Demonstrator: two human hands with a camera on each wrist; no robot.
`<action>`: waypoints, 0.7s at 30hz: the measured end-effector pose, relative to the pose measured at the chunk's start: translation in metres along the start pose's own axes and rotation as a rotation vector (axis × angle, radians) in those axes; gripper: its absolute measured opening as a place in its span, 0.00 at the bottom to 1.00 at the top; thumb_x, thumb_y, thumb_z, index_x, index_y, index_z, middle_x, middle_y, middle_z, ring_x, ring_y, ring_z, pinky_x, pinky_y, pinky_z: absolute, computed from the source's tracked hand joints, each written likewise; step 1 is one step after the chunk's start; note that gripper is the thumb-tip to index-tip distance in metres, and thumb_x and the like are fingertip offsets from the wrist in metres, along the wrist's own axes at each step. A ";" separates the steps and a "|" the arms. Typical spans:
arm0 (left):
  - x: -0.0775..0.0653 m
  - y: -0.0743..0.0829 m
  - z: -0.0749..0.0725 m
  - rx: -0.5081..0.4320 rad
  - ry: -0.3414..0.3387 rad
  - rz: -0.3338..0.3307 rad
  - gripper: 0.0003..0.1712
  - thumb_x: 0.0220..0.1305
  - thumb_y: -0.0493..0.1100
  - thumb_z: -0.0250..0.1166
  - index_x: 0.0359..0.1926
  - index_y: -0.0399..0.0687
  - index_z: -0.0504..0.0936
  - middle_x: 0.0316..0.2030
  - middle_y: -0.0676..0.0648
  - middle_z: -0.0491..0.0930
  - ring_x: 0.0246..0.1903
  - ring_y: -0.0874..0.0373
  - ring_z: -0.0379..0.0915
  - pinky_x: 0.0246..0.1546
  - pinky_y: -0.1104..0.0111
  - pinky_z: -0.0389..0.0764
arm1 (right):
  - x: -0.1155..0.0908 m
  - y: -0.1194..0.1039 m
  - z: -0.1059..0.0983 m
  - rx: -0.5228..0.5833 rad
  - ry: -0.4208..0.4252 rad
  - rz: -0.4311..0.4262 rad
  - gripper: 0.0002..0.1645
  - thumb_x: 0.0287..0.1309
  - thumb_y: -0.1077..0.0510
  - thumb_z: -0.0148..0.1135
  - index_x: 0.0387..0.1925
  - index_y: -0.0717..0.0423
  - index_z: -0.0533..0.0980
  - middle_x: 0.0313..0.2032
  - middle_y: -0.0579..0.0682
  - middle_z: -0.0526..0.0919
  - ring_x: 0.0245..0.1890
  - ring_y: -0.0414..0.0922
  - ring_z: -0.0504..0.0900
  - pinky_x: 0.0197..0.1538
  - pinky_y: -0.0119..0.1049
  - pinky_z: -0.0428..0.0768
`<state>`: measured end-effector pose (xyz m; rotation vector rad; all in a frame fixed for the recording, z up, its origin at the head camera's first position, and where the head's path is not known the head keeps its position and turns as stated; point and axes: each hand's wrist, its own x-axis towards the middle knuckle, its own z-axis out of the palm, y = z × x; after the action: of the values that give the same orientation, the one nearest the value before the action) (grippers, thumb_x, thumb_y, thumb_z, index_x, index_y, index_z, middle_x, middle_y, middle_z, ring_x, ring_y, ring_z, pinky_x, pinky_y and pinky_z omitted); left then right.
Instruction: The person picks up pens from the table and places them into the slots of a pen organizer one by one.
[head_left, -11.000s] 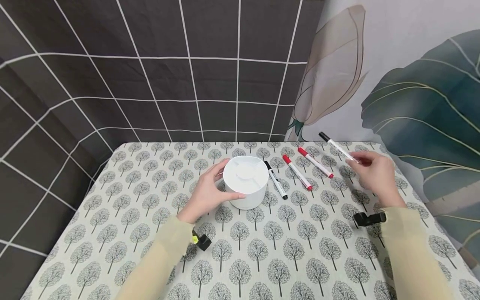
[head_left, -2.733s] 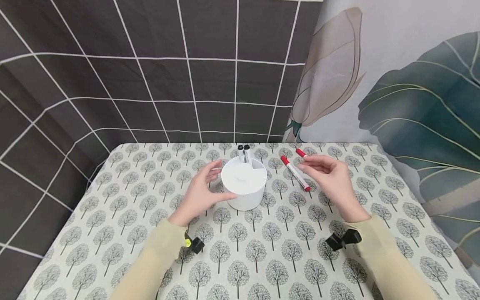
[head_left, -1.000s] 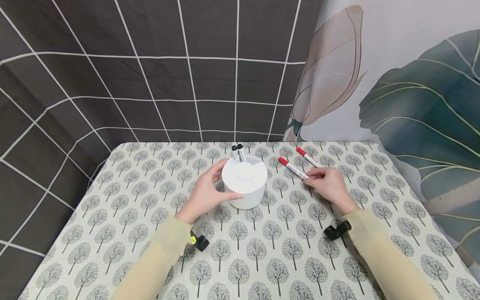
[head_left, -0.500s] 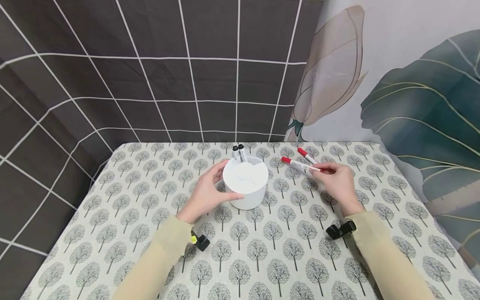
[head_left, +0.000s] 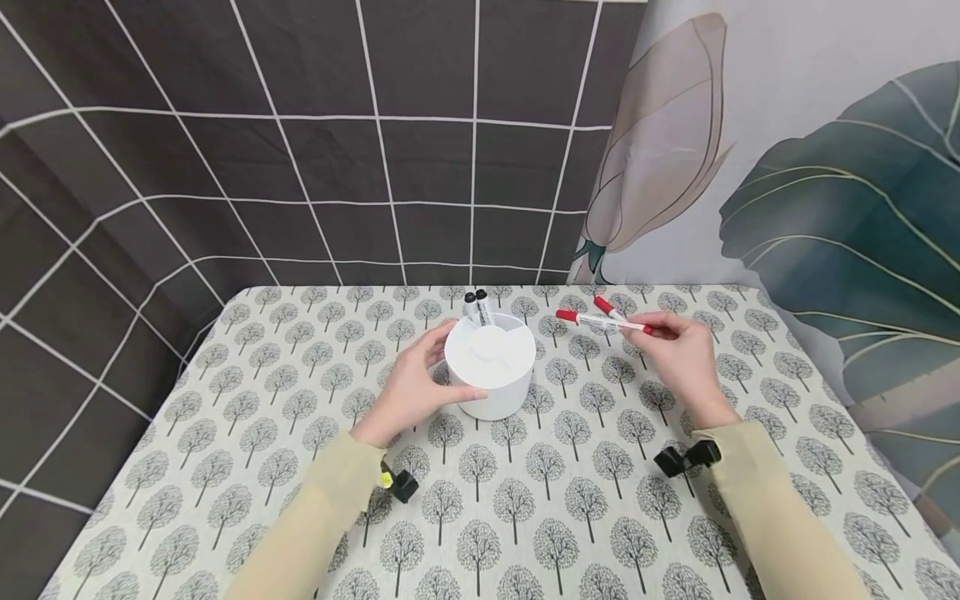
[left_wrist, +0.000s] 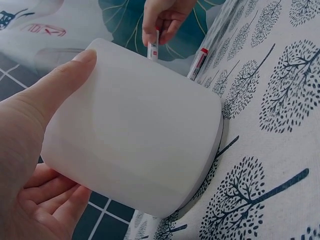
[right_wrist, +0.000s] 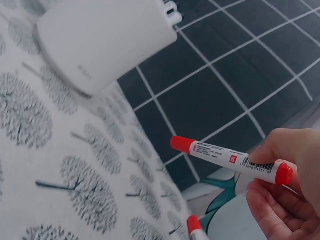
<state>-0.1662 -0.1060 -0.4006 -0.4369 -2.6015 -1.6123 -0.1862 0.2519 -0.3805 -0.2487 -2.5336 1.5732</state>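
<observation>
A round white pen holder (head_left: 498,402) with inner dividers stands on the table. My left hand (head_left: 408,387) holds it from the left, thumb across its near wall and fingers at the far side, as the left wrist view of the holder (left_wrist: 140,125) confirms. Two black-capped markers (head_left: 483,308) stand in its rear compartment. Off to the right, my right hand (head_left: 681,358) pinches a red whiteboard marker (right_wrist: 220,156) near its tail end, above the cloth, with its red cap pointing left. A second red marker (head_left: 604,306) lies behind, partly hidden by the held one.
A tablecloth (head_left: 517,500) printed with trees covers the table. Behind it hangs a dark grid-patterned curtain (head_left: 427,158), and to the right a pale curtain (head_left: 675,150) with a flower and big leaves.
Two black markers, one earlier in my right hand, are now in the holder. Within the last second, my right hand has lifted one red marker and turned it nearly level. The left hand stays put.
</observation>
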 end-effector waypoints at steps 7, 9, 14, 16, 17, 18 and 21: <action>0.000 0.000 0.000 -0.005 -0.003 0.011 0.66 0.24 0.63 0.80 0.68 0.51 0.61 0.60 0.54 0.68 0.57 0.60 0.66 0.59 0.66 0.67 | -0.007 -0.020 -0.002 0.065 0.035 -0.052 0.22 0.48 0.51 0.72 0.44 0.54 0.80 0.38 0.50 0.80 0.30 0.40 0.75 0.24 0.24 0.76; 0.000 -0.001 0.000 -0.005 -0.002 0.014 0.66 0.24 0.64 0.80 0.68 0.50 0.61 0.60 0.54 0.68 0.57 0.60 0.66 0.59 0.66 0.67 | -0.008 -0.025 -0.002 0.080 0.049 -0.081 0.20 0.47 0.52 0.73 0.43 0.55 0.81 0.37 0.50 0.80 0.29 0.39 0.75 0.23 0.23 0.75; 0.001 -0.002 0.000 -0.005 -0.003 0.022 0.65 0.25 0.63 0.79 0.68 0.51 0.61 0.60 0.54 0.68 0.57 0.60 0.66 0.59 0.66 0.67 | -0.011 -0.040 -0.007 0.126 0.066 -0.135 0.21 0.47 0.55 0.73 0.44 0.57 0.81 0.37 0.48 0.82 0.31 0.39 0.79 0.24 0.23 0.77; 0.001 -0.002 0.000 -0.004 -0.001 0.022 0.65 0.25 0.63 0.79 0.68 0.51 0.61 0.60 0.54 0.68 0.57 0.60 0.65 0.59 0.66 0.67 | -0.012 -0.048 -0.008 0.146 0.073 -0.160 0.21 0.47 0.55 0.73 0.44 0.56 0.81 0.38 0.47 0.82 0.33 0.39 0.79 0.24 0.23 0.77; 0.001 -0.001 0.000 -0.007 -0.003 0.023 0.65 0.25 0.63 0.79 0.68 0.52 0.61 0.60 0.54 0.68 0.58 0.60 0.65 0.59 0.66 0.67 | -0.013 -0.051 -0.009 0.174 0.078 -0.178 0.21 0.47 0.56 0.73 0.44 0.57 0.81 0.38 0.48 0.82 0.34 0.40 0.79 0.25 0.23 0.77; 0.001 -0.002 0.000 -0.009 -0.005 0.022 0.64 0.25 0.63 0.79 0.68 0.52 0.61 0.60 0.54 0.67 0.58 0.61 0.65 0.59 0.66 0.67 | -0.014 -0.055 -0.009 0.203 0.084 -0.201 0.20 0.47 0.58 0.73 0.44 0.58 0.81 0.38 0.48 0.82 0.34 0.41 0.79 0.27 0.23 0.77; 0.001 -0.002 0.000 -0.010 -0.010 0.014 0.64 0.26 0.63 0.79 0.68 0.53 0.61 0.61 0.55 0.67 0.58 0.62 0.65 0.59 0.67 0.66 | -0.016 -0.066 -0.009 0.329 0.088 -0.265 0.20 0.46 0.62 0.73 0.44 0.61 0.81 0.37 0.51 0.82 0.35 0.43 0.80 0.31 0.24 0.78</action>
<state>-0.1675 -0.1069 -0.4019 -0.4634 -2.5928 -1.6240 -0.1729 0.2273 -0.3179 0.0541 -2.0961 1.7872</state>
